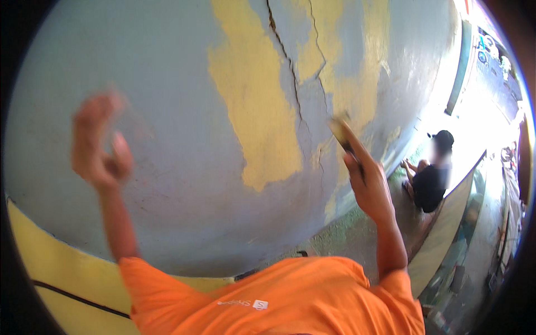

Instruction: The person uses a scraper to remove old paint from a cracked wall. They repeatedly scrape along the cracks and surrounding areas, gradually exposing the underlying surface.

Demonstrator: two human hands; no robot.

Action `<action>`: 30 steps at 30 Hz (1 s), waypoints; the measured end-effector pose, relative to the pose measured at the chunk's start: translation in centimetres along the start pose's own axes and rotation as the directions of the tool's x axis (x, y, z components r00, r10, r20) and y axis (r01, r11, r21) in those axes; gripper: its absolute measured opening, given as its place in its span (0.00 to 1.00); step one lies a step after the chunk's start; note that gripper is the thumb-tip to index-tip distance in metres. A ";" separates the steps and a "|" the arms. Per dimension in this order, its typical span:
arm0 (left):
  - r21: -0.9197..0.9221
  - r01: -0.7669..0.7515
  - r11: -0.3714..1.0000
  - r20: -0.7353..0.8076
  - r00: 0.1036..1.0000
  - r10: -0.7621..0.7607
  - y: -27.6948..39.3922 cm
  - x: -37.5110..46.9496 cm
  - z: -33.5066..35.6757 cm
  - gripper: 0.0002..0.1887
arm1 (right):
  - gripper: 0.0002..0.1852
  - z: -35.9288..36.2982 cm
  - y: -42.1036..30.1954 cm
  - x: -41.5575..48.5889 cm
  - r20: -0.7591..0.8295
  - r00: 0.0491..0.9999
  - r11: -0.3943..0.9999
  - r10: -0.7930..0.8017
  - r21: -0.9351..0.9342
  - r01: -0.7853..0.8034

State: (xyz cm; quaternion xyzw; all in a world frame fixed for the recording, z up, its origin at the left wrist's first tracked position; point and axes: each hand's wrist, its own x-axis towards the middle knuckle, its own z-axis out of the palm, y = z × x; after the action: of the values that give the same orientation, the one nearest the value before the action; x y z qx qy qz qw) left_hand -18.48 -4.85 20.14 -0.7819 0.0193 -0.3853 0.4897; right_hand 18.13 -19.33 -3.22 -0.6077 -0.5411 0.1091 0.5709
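Observation:
A grey-blue wall [176, 83] with scraped yellow patches [264, 125] and long dark cracks [289, 63] stands in front of me. My left hand [100, 142], blurred, is raised before the grey part at the left, fingers curled and apart, with nothing plainly in it. My right hand [370, 184] is shut on a scraper-like hand tool [345, 140], its index finger laid along it. The tool's blurred tip points up and left, near the lower end of the cracks; whether it touches the wall cannot be told.
A person [431, 180] in dark clothes and a cap crouches by the wall's foot at the right. Green flakes lie on the floor [360, 230] beside the wall. A pale ledge [444, 222] runs along the right. A yellow wall section [63, 255] is at lower left.

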 end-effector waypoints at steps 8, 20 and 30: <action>0.149 -0.499 0.854 0.631 0.713 0.306 -10.4 6.8 -1.7 0.29 | 0.32 10.2 -8.5 4.8 -0.013 0.964 0.920 -0.266 -0.303 0.250; -0.110 -0.449 0.886 0.622 0.665 0.414 -10.4 2.8 2.0 0.38 | 0.28 15.9 -8.5 4.4 -0.154 0.972 0.925 -0.179 -0.363 0.113; -0.177 -0.376 0.910 0.606 0.687 0.402 -10.2 2.4 1.9 0.47 | 0.28 16.0 -8.1 4.8 -0.128 0.968 0.966 -0.217 -0.172 0.194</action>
State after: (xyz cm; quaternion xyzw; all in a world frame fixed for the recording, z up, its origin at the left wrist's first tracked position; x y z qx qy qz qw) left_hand -19.19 0.88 29.02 -0.8521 0.0270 0.0116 0.5225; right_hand 3.64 -8.33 0.52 -0.5978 -0.5653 -0.0387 0.5671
